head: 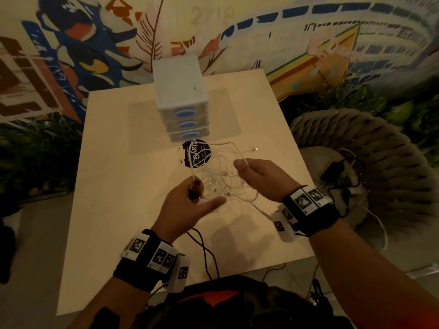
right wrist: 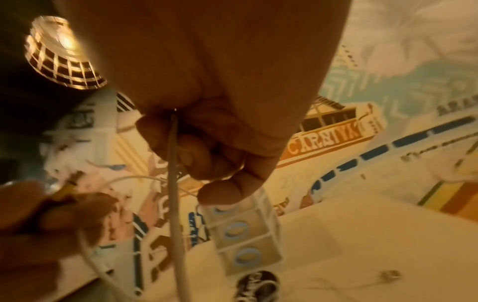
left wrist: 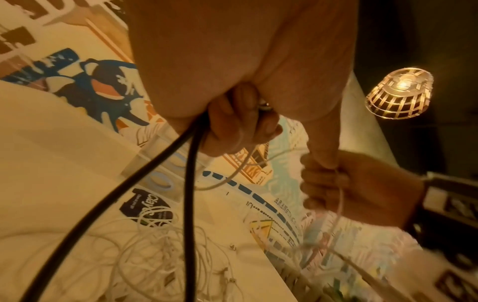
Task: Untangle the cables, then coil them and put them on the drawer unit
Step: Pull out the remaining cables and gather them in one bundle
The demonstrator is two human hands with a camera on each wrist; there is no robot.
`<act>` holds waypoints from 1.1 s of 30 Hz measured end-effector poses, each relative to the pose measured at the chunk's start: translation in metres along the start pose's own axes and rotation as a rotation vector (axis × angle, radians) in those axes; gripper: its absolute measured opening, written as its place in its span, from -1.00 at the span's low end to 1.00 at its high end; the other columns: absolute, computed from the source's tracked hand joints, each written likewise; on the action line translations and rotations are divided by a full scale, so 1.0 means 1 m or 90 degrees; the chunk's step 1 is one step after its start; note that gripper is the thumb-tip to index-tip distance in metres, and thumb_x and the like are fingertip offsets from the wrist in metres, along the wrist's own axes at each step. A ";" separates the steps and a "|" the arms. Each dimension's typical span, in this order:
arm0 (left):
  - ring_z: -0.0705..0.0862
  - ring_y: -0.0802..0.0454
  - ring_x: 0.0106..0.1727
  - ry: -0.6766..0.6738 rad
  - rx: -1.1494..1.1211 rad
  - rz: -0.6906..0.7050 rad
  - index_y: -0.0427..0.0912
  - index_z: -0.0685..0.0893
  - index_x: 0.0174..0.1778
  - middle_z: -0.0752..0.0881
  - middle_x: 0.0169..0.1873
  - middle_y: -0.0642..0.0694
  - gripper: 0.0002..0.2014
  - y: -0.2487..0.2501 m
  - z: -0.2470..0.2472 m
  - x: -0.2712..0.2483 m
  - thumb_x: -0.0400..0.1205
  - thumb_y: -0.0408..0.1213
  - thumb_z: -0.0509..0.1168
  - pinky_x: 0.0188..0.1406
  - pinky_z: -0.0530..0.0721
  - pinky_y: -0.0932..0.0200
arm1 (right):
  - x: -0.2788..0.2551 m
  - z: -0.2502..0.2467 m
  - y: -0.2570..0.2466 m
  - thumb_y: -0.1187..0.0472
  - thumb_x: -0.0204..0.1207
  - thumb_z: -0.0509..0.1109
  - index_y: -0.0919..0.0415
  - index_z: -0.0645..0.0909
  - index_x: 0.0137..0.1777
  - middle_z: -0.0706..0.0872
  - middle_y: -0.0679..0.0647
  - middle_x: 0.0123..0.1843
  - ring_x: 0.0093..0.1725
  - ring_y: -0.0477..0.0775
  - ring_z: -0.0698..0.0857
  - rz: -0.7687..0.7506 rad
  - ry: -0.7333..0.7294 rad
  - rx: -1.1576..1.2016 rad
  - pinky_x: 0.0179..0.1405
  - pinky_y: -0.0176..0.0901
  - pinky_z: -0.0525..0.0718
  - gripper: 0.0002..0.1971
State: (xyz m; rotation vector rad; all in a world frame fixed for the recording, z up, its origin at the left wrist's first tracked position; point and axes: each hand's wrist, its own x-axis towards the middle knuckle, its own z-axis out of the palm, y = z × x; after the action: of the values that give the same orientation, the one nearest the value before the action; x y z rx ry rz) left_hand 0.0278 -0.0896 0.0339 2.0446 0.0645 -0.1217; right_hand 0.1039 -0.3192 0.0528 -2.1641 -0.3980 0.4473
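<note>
a person's two hands work over a pale square wooden table, both raised above a loose tangle of thin white cables that lies on the tabletop between them. the left hand has its fingers curled round a thick black cable and a strand of the white tangle, with the index finger stretched out flat toward the right; in the left wrist view the black cable drops from the closed fingers in a long loop, and in the head view it trails off the near edge of the table. the right hand is closed into a fist on a single white cable, which runs straight down out of the curled fingers in the right wrist view and arcs back toward the tangle in the head view. the two hands are near each other but apart. a small white plastic drawer unit with three blue oval handles stands on the far half of the table, with none of the cables on its top. just in front of it a round dark purple sticker with white lettering lies flat, partly crossed by white loops. a loose white connector end rests to the right of the sticker.
</note>
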 end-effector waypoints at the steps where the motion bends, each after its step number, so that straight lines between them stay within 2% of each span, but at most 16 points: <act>1: 0.31 0.18 -0.43 -0.032 0.027 0.009 -0.10 0.49 -0.19 0.42 -0.42 0.10 -0.36 0.004 0.003 0.000 0.29 0.34 0.60 -0.37 0.39 0.24 | 0.002 0.004 -0.010 -0.21 0.79 0.06 0.06 0.46 -0.30 0.56 -0.17 -0.45 -0.43 -0.16 0.52 -0.015 -0.012 0.035 -0.26 0.01 0.54 -0.50; 4: 0.37 0.18 -0.43 -0.139 0.109 0.046 0.20 0.46 -0.13 0.46 -0.39 0.16 -0.41 0.012 0.012 -0.003 0.23 0.43 0.59 -0.37 0.39 0.26 | 0.005 0.015 -0.033 -0.18 0.79 0.08 0.13 0.50 -0.24 0.59 -0.05 -0.42 -0.43 -0.02 0.62 -0.037 -0.032 0.124 -0.26 0.06 0.69 -0.51; 6: 0.45 0.16 -0.44 -0.174 0.188 0.065 0.32 0.48 0.04 0.54 -0.40 0.11 -0.43 0.015 0.018 -0.004 0.28 0.47 0.54 -0.42 0.46 0.19 | 0.008 0.019 -0.042 -0.20 0.79 0.07 0.18 0.53 -0.22 0.64 0.01 -0.40 -0.44 0.01 0.65 -0.043 -0.025 0.128 -0.26 0.04 0.70 -0.48; 7: 0.50 0.15 -0.42 -0.181 0.226 0.069 0.32 0.50 0.20 0.58 -0.40 0.07 -0.37 0.015 0.021 -0.004 0.32 0.49 0.50 -0.40 0.53 0.12 | 0.008 0.020 -0.045 -0.19 0.79 0.07 0.22 0.54 -0.21 0.66 0.06 -0.38 -0.44 0.00 0.66 -0.043 -0.010 0.133 -0.26 0.01 0.69 -0.46; 9: 0.56 0.16 -0.38 -0.186 0.297 0.077 0.20 0.47 0.43 0.59 -0.39 0.09 -0.25 0.014 0.025 -0.004 0.40 0.47 0.44 -0.36 0.56 0.13 | 0.010 0.022 -0.046 -0.17 0.79 0.11 0.29 0.56 -0.20 0.72 0.19 -0.33 -0.44 0.00 0.66 -0.036 0.027 0.162 -0.30 -0.06 0.68 -0.45; 11: 0.54 0.17 -0.35 -0.178 0.348 0.097 0.11 0.47 0.47 0.54 -0.38 0.15 -0.37 0.013 0.028 -0.004 0.56 0.30 0.41 -0.38 0.45 0.23 | 0.011 0.022 -0.045 -0.16 0.77 0.15 0.33 0.57 -0.20 0.74 0.22 -0.33 -0.46 0.06 0.68 -0.013 0.060 0.199 -0.34 -0.09 0.70 -0.45; 13: 0.55 0.10 -0.27 -0.156 0.348 0.096 0.05 0.51 0.34 0.53 -0.31 0.18 -0.63 0.012 0.029 -0.004 0.67 0.03 0.38 -0.38 0.36 0.31 | 0.011 0.021 -0.042 -0.17 0.75 0.19 0.34 0.56 -0.21 0.71 0.13 -0.37 -0.45 0.14 0.71 0.014 0.081 0.240 -0.35 -0.06 0.72 -0.45; 15: 0.56 0.03 -0.21 -0.142 0.312 0.069 0.02 0.51 0.16 0.56 -0.25 0.12 -0.81 0.012 0.028 -0.004 0.68 -0.19 0.35 -0.38 0.34 0.32 | 0.010 0.019 -0.039 -0.18 0.72 0.23 0.30 0.54 -0.22 0.69 0.08 -0.39 -0.43 0.26 0.74 0.040 0.085 0.299 -0.34 0.01 0.75 -0.48; 18: 0.51 0.07 -0.29 -0.146 0.207 0.032 0.04 0.42 -0.12 0.56 -0.31 0.09 -0.79 0.008 0.024 -0.002 0.64 -0.33 0.33 -0.35 0.36 0.13 | 0.010 0.018 -0.035 -0.21 0.68 0.26 0.25 0.55 -0.22 0.68 0.09 -0.38 -0.41 0.28 0.76 0.059 0.082 0.348 -0.24 0.20 0.81 -0.50; 20: 0.44 0.19 -0.37 -0.121 0.094 0.001 0.06 0.41 -0.23 0.55 -0.39 0.14 -0.72 0.005 0.021 -0.001 0.65 -0.39 0.31 -0.30 0.35 0.06 | 0.011 0.019 -0.029 -0.32 0.64 0.21 0.22 0.64 -0.19 0.74 0.09 -0.32 -0.36 0.23 0.77 0.077 0.079 0.318 -0.14 0.22 0.83 -0.43; 23: 0.46 0.26 -0.36 -0.042 -0.042 -0.069 0.02 0.49 -0.27 0.59 -0.43 0.28 -0.72 0.004 0.018 0.002 0.63 -0.44 0.31 -0.23 0.40 0.10 | 0.008 0.020 -0.019 -0.46 0.60 0.03 0.09 0.80 -0.05 0.84 0.02 -0.15 -0.17 0.06 0.82 0.116 0.044 0.179 0.07 0.05 0.78 -0.30; 25: 0.45 0.13 -0.35 0.000 -0.081 -0.125 -0.06 0.47 -0.29 0.53 -0.47 0.22 -0.75 0.004 0.017 0.004 0.62 -0.44 0.31 -0.22 0.40 0.06 | 0.001 0.020 -0.010 -0.48 0.62 -0.08 0.00 0.84 0.02 0.85 -0.08 0.05 0.09 -0.05 0.77 0.116 -0.005 0.049 0.27 -0.04 0.62 -0.25; 27: 0.42 0.02 -0.32 0.021 -0.080 -0.145 -0.11 0.43 -0.29 0.51 -0.41 0.09 -0.77 0.003 0.015 0.005 0.61 -0.41 0.31 -0.20 0.38 0.01 | -0.009 0.020 -0.003 -0.47 0.63 -0.12 -0.04 0.83 0.10 0.79 -0.10 0.22 0.21 -0.08 0.68 0.115 -0.039 -0.039 0.29 -0.07 0.51 -0.24; 29: 0.44 -0.03 -0.27 0.026 -0.075 -0.147 -0.15 0.44 -0.26 0.52 -0.34 -0.03 -0.82 0.003 0.014 0.004 0.61 -0.35 0.31 -0.16 0.40 -0.02 | -0.019 0.019 0.002 -0.53 0.57 -0.12 -0.03 0.78 0.14 0.80 -0.07 0.21 0.16 -0.06 0.70 0.099 -0.055 -0.083 0.26 -0.04 0.58 -0.22; 31: 0.44 0.01 -0.32 0.035 -0.084 -0.154 -0.06 0.46 -0.28 0.53 -0.40 0.09 -0.80 0.004 0.014 0.003 0.62 -0.34 0.31 -0.20 0.40 0.00 | -0.026 0.021 0.002 -0.57 0.51 -0.09 -0.05 0.75 0.09 0.81 -0.11 0.07 0.07 -0.10 0.73 0.091 -0.113 -0.081 0.26 0.03 0.67 -0.24; 33: 0.42 0.07 -0.36 0.044 -0.087 -0.160 0.06 0.46 -0.30 0.51 -0.49 0.20 -0.72 0.007 0.016 0.002 0.64 -0.37 0.31 -0.24 0.40 0.03 | -0.030 0.026 0.000 -0.54 0.54 0.02 -0.10 0.73 0.04 0.80 -0.14 0.01 0.04 -0.14 0.74 0.084 -0.199 -0.063 0.24 0.02 0.70 -0.37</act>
State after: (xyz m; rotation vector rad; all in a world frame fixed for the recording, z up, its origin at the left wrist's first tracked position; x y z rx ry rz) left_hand 0.0294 -0.1067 0.0324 1.8978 0.3637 -0.1966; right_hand 0.0656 -0.3142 0.0440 -2.2274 -0.4571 0.8632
